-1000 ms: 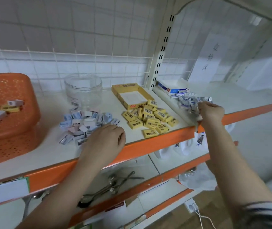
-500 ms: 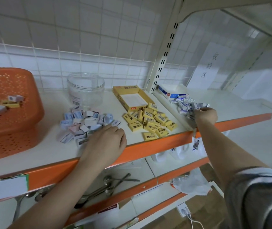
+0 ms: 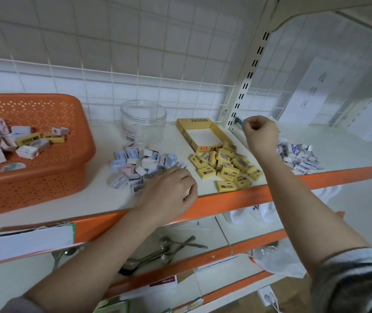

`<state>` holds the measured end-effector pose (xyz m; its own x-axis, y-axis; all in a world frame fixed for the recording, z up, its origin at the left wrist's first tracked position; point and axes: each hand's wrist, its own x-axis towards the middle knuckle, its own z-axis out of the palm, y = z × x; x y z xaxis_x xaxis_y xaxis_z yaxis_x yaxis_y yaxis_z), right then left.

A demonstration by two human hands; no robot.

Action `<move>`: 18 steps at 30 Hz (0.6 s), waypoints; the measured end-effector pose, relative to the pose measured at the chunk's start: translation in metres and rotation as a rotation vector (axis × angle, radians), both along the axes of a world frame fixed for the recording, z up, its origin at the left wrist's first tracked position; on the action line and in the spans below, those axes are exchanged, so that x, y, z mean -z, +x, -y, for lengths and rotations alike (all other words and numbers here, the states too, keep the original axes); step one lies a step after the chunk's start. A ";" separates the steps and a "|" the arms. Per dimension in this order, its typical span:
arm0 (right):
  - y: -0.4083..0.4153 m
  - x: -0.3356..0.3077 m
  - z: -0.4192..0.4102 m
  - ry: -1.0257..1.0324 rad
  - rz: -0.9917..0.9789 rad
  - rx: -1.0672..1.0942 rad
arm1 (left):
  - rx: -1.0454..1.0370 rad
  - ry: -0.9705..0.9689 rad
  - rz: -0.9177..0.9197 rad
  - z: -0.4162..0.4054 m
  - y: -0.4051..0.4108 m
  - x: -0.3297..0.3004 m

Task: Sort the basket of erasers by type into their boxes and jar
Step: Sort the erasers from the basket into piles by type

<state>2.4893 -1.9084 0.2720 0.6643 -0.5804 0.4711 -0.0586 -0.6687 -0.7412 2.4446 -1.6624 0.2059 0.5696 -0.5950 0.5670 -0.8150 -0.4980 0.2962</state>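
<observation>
An orange basket (image 3: 45, 177) at the left holds mixed erasers. On the shelf lie three sorted heaps: pastel erasers (image 3: 135, 163), yellow 2B erasers (image 3: 223, 168) and blue-and-white erasers (image 3: 297, 157). Behind them stand an empty clear jar (image 3: 144, 123) and an open yellow box (image 3: 199, 134). A blue box (image 3: 238, 120) peeks out behind my right hand (image 3: 259, 132). That hand is raised in a tight fist, gripping erasers from the blue-and-white heap that are mostly hidden inside it. My left hand (image 3: 169, 190) rests loosely curled at the pastel heap's front edge and holds nothing.
The white shelf has an orange front lip (image 3: 225, 199), a wire grid back and an upright post (image 3: 246, 86). A paper sign (image 3: 311, 91) hangs at the right. The lower shelf (image 3: 203, 231) carries metal spoons (image 3: 164, 249) and a plastic bag (image 3: 277, 258).
My right hand has lifted off the blue-and-white heap as a fist and moved back and left toward the blue box. My left hand has stayed in place.
</observation>
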 end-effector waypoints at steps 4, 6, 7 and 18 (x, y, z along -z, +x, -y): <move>0.019 -0.018 -0.056 -0.033 0.047 -0.229 | -0.016 -0.030 0.032 -0.030 0.002 -0.025; 0.028 -0.028 -0.087 -0.060 0.043 -0.364 | -0.037 0.005 0.102 -0.053 0.003 -0.045; 0.034 -0.032 -0.102 -0.062 0.037 -0.436 | -0.060 0.027 0.115 -0.067 0.004 -0.056; 0.087 -0.043 -0.284 -0.642 -0.195 -0.985 | -0.430 0.212 -0.157 -0.223 0.028 -0.112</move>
<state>2.5767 -1.6242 0.3150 0.7845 0.5247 0.3305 0.6135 -0.7345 -0.2900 2.4723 -1.4396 0.3179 0.8570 -0.3810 0.3469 -0.4770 -0.8413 0.2544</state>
